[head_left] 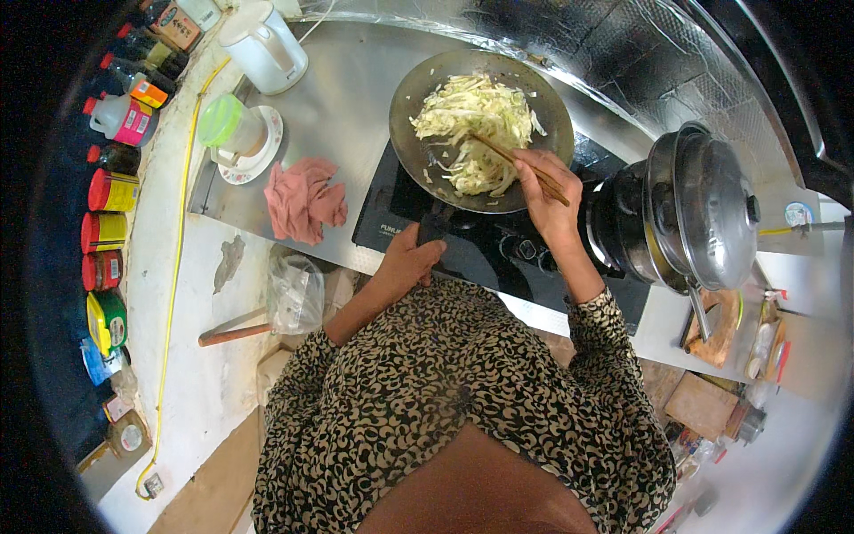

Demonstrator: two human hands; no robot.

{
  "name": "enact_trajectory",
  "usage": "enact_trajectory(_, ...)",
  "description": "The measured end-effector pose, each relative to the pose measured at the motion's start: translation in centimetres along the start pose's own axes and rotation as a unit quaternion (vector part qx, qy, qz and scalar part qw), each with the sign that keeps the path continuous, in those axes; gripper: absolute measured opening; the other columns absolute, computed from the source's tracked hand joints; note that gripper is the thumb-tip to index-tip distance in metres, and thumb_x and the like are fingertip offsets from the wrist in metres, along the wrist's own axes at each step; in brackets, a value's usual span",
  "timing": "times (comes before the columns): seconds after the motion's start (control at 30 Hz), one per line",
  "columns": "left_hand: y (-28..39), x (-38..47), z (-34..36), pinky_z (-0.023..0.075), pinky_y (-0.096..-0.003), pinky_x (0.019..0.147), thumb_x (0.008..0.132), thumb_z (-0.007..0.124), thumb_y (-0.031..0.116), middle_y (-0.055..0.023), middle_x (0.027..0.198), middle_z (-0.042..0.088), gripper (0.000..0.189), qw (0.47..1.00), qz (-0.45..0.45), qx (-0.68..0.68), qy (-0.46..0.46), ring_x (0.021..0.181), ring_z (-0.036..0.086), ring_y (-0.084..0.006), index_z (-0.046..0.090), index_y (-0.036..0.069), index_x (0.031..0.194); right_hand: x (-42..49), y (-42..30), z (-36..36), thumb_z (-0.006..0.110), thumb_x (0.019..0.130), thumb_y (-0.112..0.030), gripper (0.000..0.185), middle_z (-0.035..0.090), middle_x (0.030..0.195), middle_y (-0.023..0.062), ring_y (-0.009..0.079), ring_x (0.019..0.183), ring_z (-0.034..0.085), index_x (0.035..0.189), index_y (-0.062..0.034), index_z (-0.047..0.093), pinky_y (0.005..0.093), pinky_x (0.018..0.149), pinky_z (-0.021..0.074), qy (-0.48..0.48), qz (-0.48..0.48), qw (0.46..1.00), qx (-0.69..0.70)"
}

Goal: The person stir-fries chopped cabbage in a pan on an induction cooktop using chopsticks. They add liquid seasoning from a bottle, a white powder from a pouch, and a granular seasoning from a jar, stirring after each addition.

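A metal wok (415, 113) sits on the black glass cooktop (480, 250) before me. Pale shredded vegetable (477, 110), which looks like cabbage, fills its far side and middle. My left hand (408, 257) grips the wok's dark handle (436, 225) at the near side. In my right hand (550, 190) is a pair of wooden chopsticks (497, 148), held over the wok's right rim. Their tips reach into the shreds, where the ends are partly hidden.
Right of the wok stands a large lidded pot (717, 207) with a handle jutting toward me. A pink cloth (307, 200), a green-lidded jar (230, 127) on a plate (275, 127) and a white electric kettle (263, 50) are at left. A wooden cutting board (724, 334) lies far right.
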State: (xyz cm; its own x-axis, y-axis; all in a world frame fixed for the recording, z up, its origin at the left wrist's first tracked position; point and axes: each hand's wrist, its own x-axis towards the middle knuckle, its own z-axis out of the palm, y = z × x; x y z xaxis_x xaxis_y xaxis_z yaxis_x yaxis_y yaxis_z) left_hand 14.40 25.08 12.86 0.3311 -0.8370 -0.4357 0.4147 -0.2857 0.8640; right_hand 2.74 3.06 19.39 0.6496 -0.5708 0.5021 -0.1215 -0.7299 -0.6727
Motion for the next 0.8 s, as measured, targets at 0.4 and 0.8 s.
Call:
enact_trajectory(0.4, 0.4, 0.0, 0.0, 0.0431, -0.0266, 0.043, 0.089, 0.062, 0.020, -0.0002, 0.065, 0.048, 0.020, 1.000, 0.004, 0.015, 0.007, 0.049, 0.050, -0.0110, 0.048, 0.005, 0.089, 7.1, 9.6, -0.4, 0.072, 0.087, -0.018, 0.024, 0.068, 0.084, 0.0088, 0.0156, 0.071, 0.064, 0.096, 0.0039, 0.068, 0.0276, 0.065, 0.0537, 0.183, 0.228, 0.934, 0.208)
enact_trajectory(0.8, 0.4, -1.0, 0.0, 0.0432, -0.0269, 0.047, 0.091, 0.061, 0.019, 0.0018, 0.063, 0.046, 0.017, 0.999, -0.005, -0.018, 0.033, 0.052, 0.043, -0.0086, 0.047, 0.010, 0.090, 0.6, 0.6, -2.5, 0.071, 0.088, -0.015, 0.016, 0.072, 0.086, 0.0047, 0.0101, 0.075, 0.063, 0.097, -0.0021, 0.073, 0.0248, 0.072, 0.0514, -0.107, 0.217, 0.947, 0.213)
